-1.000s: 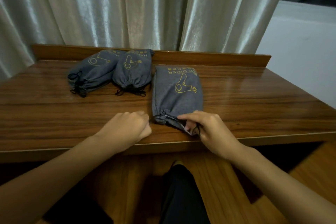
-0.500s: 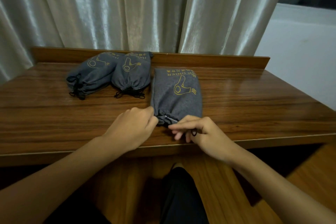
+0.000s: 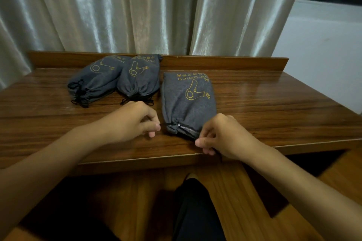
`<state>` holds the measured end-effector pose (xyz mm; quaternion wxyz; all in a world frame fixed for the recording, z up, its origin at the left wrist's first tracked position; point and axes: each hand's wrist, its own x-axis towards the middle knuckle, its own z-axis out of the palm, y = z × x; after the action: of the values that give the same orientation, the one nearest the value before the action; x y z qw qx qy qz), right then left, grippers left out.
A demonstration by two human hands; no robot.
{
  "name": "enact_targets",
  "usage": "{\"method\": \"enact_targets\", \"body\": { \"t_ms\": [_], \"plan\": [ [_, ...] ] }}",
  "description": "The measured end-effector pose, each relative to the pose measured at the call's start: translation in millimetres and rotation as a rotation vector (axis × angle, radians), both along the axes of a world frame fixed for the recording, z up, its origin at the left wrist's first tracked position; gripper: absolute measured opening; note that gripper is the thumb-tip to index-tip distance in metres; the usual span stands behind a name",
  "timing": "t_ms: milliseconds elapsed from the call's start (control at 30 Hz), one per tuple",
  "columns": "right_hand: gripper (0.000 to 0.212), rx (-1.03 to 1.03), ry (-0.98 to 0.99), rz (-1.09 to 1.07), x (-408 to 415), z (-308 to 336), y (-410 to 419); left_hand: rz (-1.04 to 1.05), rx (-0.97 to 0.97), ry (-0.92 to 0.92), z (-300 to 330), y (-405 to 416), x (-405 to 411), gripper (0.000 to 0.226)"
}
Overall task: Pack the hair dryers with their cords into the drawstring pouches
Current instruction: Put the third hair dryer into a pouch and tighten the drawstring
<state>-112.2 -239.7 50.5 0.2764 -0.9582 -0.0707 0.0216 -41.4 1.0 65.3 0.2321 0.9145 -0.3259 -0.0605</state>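
Note:
A filled grey drawstring pouch with a yellow hair-dryer print lies on the wooden table, its gathered mouth toward me. My left hand pinches the black drawstring at the mouth's left side. My right hand pinches the cord at the mouth's right corner, near the table's front edge. Two more grey pouches lie at the back left, both cinched: one on the left, one beside it. No hair dryer shows outside a pouch.
A raised wooden lip runs along the table's back edge, with pale curtains behind it. A white surface stands at the right. My dark-clothed leg shows below the table over a wooden floor.
Both hands moved apart to the two sides of the pouch mouth, left hand further left, right hand out to the right corner, and the mouth is drawn tighter.

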Motion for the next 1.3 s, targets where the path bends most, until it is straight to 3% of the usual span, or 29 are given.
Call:
{"method": "enact_targets", "body": {
  "t_ms": [100, 200, 333, 433, 567, 700, 833, 1100, 1300],
  "plan": [
    [0.017, -0.006, -0.012, 0.091, 5.8, 14.5, 0.6, -0.088, -0.244, -0.023, 5.1, -3.2, 1.6, 0.004],
    [0.007, 0.28, -0.159, 0.166, 19.2, 19.0, 1.1, -0.092, -0.495, 0.037, 8.2, -12.0, 11.9, 0.007],
    [0.004, 0.693, -0.301, 0.125, 33.5, 5.4, 7.2, -0.082, -0.605, 0.151, 2.2, -23.3, 30.7, 0.01],
    [0.005, 0.798, -0.379, 0.096, 43.7, -5.6, 7.7, -0.08, -0.679, 0.237, -7.2, -26.6, 39.6, 0.014],
    [0.004, 0.865, -0.343, 0.163, 52.3, -10.1, 8.1, -0.002, -0.751, 0.331, -22.0, -31.0, 42.4, 0.019],
    [0.007, 1.069, -0.214, 0.191, 54.3, -17.4, 6.9, 0.087, -0.917, 0.433, -34.4, -35.1, 41.1, 0.023],
    [0.006, 1.073, -0.121, 0.161, 55.8, -33.3, 7.8, 0.123, -0.914, 0.46, -43.2, -36.5, 37.3, 0.02],
    [0.011, 0.869, -0.144, 0.028, 53.0, -46.2, 5.4, 0.2, -0.758, 0.372, -48.3, -41.6, 34.5, 0.018],
    [0.011, 0.828, -0.135, 0.008, 48.7, -49.0, 4.9, 0.134, -0.837, 0.347, -61.7, -47.2, 26.5, 0.007]
  ]
}}
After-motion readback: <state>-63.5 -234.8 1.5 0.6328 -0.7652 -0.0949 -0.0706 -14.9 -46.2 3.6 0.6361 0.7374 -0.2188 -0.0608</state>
